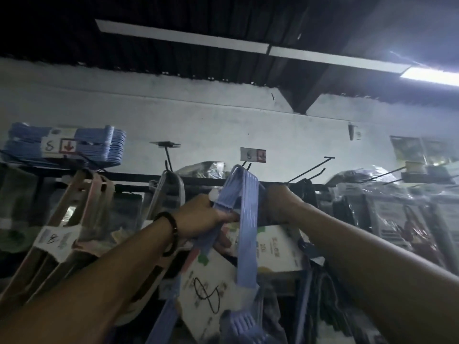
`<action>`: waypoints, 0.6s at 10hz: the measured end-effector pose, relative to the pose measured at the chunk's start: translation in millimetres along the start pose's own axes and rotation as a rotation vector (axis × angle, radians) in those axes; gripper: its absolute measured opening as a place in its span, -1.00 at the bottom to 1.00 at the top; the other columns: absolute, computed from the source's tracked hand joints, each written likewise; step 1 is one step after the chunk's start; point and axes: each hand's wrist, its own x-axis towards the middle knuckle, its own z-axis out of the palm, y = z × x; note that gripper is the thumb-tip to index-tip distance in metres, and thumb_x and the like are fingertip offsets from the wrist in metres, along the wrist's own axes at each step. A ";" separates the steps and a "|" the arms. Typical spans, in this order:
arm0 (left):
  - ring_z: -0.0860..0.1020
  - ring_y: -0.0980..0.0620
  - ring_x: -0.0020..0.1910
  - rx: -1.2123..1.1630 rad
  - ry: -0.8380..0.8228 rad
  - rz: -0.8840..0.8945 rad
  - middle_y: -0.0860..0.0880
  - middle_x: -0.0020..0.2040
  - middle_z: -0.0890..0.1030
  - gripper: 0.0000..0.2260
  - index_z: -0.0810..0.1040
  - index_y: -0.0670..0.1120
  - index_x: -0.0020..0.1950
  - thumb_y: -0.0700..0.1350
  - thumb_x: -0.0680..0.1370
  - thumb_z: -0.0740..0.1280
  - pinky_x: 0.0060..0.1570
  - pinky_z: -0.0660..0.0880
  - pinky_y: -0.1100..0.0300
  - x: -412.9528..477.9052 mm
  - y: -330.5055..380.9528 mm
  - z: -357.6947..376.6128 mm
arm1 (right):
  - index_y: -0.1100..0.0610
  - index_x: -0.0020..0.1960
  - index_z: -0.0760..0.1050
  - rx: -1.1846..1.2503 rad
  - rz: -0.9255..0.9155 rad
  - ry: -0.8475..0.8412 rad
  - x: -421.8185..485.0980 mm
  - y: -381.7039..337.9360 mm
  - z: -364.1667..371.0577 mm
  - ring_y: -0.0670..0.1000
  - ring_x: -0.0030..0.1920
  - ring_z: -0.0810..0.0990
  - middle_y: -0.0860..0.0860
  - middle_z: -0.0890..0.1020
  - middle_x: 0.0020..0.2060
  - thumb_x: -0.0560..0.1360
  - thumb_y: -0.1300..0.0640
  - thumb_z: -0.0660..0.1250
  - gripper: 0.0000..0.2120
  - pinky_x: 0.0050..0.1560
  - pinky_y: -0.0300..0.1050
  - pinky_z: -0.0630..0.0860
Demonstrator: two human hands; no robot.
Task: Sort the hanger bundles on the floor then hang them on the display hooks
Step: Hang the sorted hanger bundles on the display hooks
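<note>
Head view: looking up at a wall rack; dim light, some blur.
Left hand [206, 217]: fingers curled round the blue bundle [244, 207] just below its neck, holding it up.
Right hand [278, 202]: raised just behind the bundle's top, at the rail [198, 178]. The hangers hide its fingers, so I cannot tell whether they grip anything.
Blue bundle: upright at mid-rail, with its hook ends at the hook [248, 166] under the price tag [253, 155]. I cannot tell whether it is seated on the hook or only touching. Its card [208, 291] hangs lower down.
Done, as far as shown: a beige bundle [74, 219] hangs toward the rail's left end and a pale bundle [169, 192] on the next hook along. A blue stack [99, 147] lies on the rack's top left corner.
Step in hand: hanging, and by my reading sorting is finished for this bundle at least.
Left to do: settle the blue bundle on its hook and let go. The long hooks [313, 170] toward the rail's right end look free for more. The floor is out of view, so the number of bundles left is unknown.
</note>
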 end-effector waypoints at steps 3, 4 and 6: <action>0.71 -0.15 0.11 -0.029 0.097 -0.015 -0.08 0.09 0.74 -0.69 0.66 -0.01 0.20 -0.05 0.48 0.54 0.19 0.61 -0.21 56.8 6.4 1.3 | 0.14 0.03 0.40 0.085 -0.142 0.097 49.1 3.1 -17.3 0.09 -0.20 0.55 0.18 0.66 0.03 0.61 0.22 0.32 -0.91 -0.42 -0.18 0.36; 0.68 -0.18 0.14 -0.036 0.136 -0.059 -0.12 0.10 0.73 -0.60 0.67 -0.06 0.19 -0.02 0.37 0.52 0.21 0.59 -0.26 61.2 4.9 1.4 | 0.13 0.31 0.47 0.082 -0.178 0.198 45.7 8.2 -21.2 0.10 -0.22 0.54 0.23 0.66 0.05 0.68 0.19 0.25 -0.79 -0.30 -0.12 0.46; 0.68 -0.21 0.11 -0.076 0.161 -0.065 -0.16 0.10 0.72 -0.77 0.65 -0.07 0.17 -0.16 0.52 0.48 0.18 0.61 -0.22 67.8 2.5 6.3 | 0.17 0.08 0.50 0.172 -0.155 0.283 56.2 11.0 -8.9 0.12 -0.18 0.61 0.09 0.58 -0.20 0.65 0.11 0.35 -0.88 -0.26 -0.03 0.55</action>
